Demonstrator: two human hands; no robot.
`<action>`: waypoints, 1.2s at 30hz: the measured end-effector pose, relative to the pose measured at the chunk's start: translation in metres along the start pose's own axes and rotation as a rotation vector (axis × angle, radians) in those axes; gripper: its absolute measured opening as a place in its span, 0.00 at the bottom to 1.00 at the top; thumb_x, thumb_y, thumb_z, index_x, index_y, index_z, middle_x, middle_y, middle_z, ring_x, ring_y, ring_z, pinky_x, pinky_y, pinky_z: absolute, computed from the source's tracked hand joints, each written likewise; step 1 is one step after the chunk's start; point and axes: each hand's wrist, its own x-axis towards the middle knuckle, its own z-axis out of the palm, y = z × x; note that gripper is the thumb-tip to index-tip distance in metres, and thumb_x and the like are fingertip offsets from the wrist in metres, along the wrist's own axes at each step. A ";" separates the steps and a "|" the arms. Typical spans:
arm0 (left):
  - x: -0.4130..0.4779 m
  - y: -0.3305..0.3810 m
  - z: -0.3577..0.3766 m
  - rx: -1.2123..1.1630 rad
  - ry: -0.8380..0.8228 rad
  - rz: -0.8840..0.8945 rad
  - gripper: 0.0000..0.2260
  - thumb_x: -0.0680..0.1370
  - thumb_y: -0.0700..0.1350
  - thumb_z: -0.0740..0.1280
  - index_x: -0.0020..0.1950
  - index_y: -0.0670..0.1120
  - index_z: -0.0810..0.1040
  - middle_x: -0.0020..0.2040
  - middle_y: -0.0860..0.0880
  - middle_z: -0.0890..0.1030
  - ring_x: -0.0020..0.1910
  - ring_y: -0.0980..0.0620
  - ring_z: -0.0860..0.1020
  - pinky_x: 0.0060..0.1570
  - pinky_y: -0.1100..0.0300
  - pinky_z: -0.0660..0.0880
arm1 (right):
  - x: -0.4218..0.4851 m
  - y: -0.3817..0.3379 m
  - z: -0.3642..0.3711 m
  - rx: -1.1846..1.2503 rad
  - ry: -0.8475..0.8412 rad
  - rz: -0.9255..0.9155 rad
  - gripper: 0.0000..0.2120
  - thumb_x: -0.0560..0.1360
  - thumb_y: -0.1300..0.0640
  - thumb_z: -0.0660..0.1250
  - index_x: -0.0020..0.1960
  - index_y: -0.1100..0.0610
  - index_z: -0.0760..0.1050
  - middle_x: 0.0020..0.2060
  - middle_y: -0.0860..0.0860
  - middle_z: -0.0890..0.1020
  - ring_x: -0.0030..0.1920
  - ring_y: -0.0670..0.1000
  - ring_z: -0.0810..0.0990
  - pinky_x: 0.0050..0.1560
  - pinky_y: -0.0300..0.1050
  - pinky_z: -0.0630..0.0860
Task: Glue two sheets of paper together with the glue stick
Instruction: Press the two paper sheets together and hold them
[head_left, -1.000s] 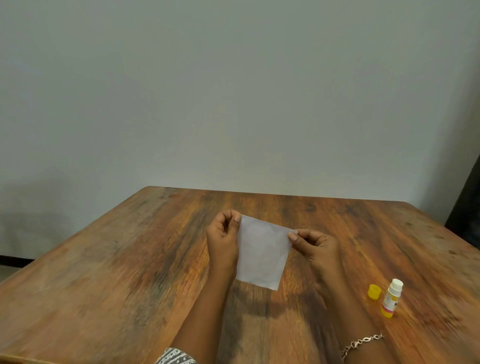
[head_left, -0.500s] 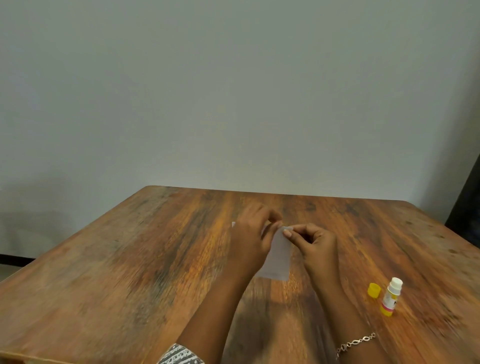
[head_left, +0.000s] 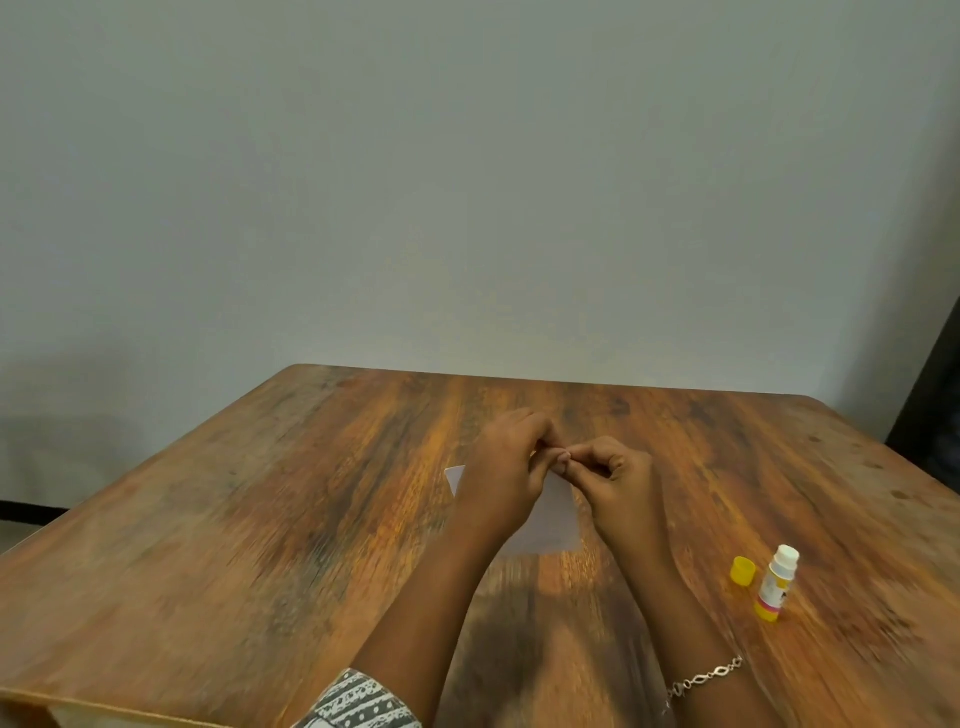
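A white paper sheet (head_left: 553, 517) hangs above the middle of the wooden table (head_left: 260, 519), mostly hidden behind my hands. My left hand (head_left: 506, 473) and my right hand (head_left: 615, 480) meet fingertip to fingertip at the sheet's top right corner and both pinch it there. Whether one sheet or two are in the pinch I cannot make out. The glue stick (head_left: 775, 582) stands upright and uncapped at the right, white with a yellow base. Its yellow cap (head_left: 743, 570) sits just left of it.
A plain grey wall rises behind the table's far edge. Something dark stands at the right border (head_left: 935, 405). A bracelet (head_left: 704, 678) circles my right wrist.
My left hand slid from the sheet's top left corner across to the top right corner, where it now meets my right hand. The sheet has sunk lower behind the hands.
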 end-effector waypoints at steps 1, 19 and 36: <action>0.000 -0.001 0.000 0.004 0.001 0.005 0.04 0.72 0.36 0.68 0.38 0.39 0.76 0.36 0.44 0.78 0.36 0.54 0.70 0.35 0.69 0.61 | 0.000 -0.001 0.000 0.003 -0.008 0.002 0.03 0.69 0.66 0.70 0.39 0.60 0.81 0.35 0.55 0.81 0.39 0.52 0.80 0.41 0.47 0.78; 0.000 -0.011 -0.015 -0.171 0.223 -0.023 0.10 0.74 0.44 0.59 0.39 0.39 0.74 0.34 0.53 0.73 0.34 0.61 0.72 0.34 0.69 0.67 | 0.000 0.010 -0.007 -0.084 -0.204 0.072 0.02 0.69 0.63 0.71 0.38 0.59 0.80 0.33 0.46 0.78 0.37 0.45 0.76 0.37 0.35 0.69; -0.012 -0.026 -0.016 -0.542 0.400 -0.388 0.08 0.76 0.39 0.63 0.38 0.47 0.74 0.34 0.52 0.75 0.34 0.64 0.73 0.36 0.73 0.70 | -0.008 0.020 -0.012 0.375 0.001 0.302 0.02 0.69 0.66 0.69 0.39 0.61 0.80 0.37 0.56 0.83 0.39 0.50 0.81 0.43 0.41 0.79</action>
